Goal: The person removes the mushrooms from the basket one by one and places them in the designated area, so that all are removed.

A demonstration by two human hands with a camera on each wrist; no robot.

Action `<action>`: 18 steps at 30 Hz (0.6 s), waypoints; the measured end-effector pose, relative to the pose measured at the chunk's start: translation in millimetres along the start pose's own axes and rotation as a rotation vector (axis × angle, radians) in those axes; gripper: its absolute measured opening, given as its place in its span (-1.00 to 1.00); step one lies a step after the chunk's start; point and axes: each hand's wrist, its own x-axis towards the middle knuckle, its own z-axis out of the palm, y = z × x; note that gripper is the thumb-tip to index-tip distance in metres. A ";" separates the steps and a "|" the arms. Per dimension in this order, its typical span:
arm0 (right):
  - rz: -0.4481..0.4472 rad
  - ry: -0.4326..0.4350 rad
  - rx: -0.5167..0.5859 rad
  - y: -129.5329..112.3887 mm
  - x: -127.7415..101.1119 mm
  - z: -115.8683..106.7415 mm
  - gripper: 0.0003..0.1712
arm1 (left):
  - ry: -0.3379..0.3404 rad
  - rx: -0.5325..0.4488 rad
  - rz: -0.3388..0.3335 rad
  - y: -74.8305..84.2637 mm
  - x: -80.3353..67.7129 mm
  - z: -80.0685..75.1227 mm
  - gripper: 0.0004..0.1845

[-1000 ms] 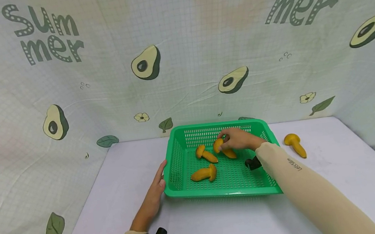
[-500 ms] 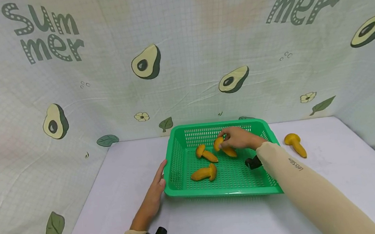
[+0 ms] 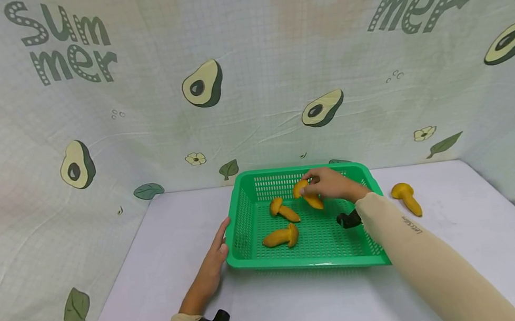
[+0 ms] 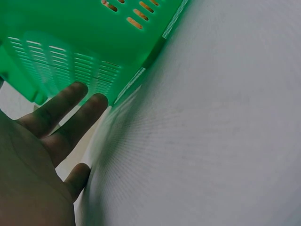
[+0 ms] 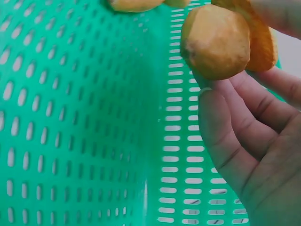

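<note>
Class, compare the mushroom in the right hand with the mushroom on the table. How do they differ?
The held mushroom is gripped by the right hand; the table mushroom lies ungripped.
The held mushroom is in or over the green basket; the table mushroom is outside it.
Both are yellow-orange with a cap and stem.

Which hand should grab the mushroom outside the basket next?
Probably the right hand: that mushroom lies on its side of the green plastic basket, near the right sleeve. That hand holds another mushroom and should put it down first. The left hand is at the basket's opposite side.
</note>
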 end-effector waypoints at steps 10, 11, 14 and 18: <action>0.005 0.020 0.048 1.7 0.6 -4.4 -0.33 | 0.007 0.004 -0.009 0.6 0.5 0.9 -0.42; 0.006 0.021 0.050 2.1 0.7 -4.4 -0.34 | 0.007 0.004 -0.009 0.6 0.6 1.1 -0.42; 0.006 0.027 0.048 1.7 0.9 -4.1 -0.33 | 0.009 0.002 -0.005 0.4 0.5 1.2 -0.42; -0.002 0.032 0.040 1.7 0.6 -3.8 -0.31 | 0.008 -0.001 -0.006 0.5 0.6 1.2 -0.42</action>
